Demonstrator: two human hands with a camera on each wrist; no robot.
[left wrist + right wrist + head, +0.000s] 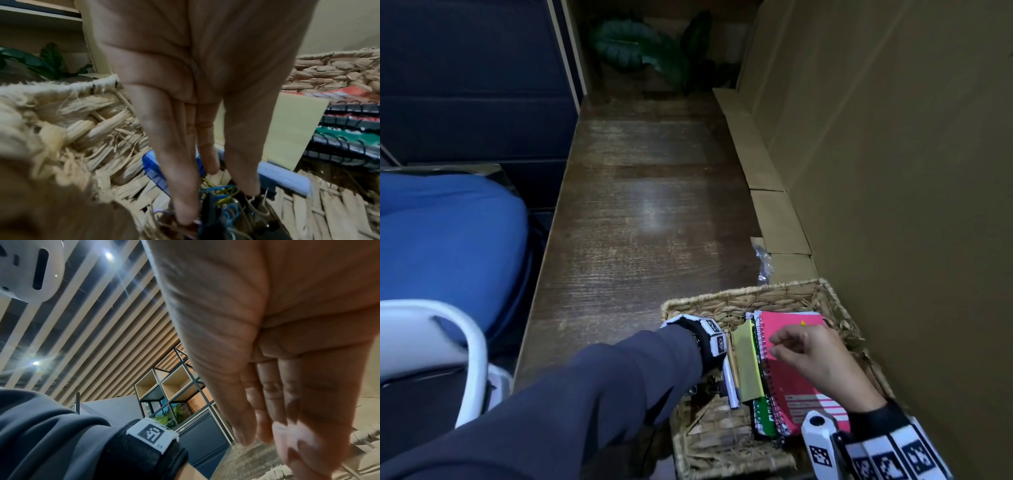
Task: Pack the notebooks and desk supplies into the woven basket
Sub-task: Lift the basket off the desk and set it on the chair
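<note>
Left hand (191, 113) reaches straight down, fingertips among clips (222, 209) on basket (726, 301) floor (grip unclear); right hand (815, 359) hovers empty, fingers loose, above notebooks (791, 342).

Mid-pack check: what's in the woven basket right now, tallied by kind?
Spiral notebooks: 3 at least, stacked, pink on top
Yellow sticky pad: 1
White marker: 1
Pencil: 1
Blue case: 1
Clip pile under the left hand: 1, clips uncountable
Total: 8 at least
</note>
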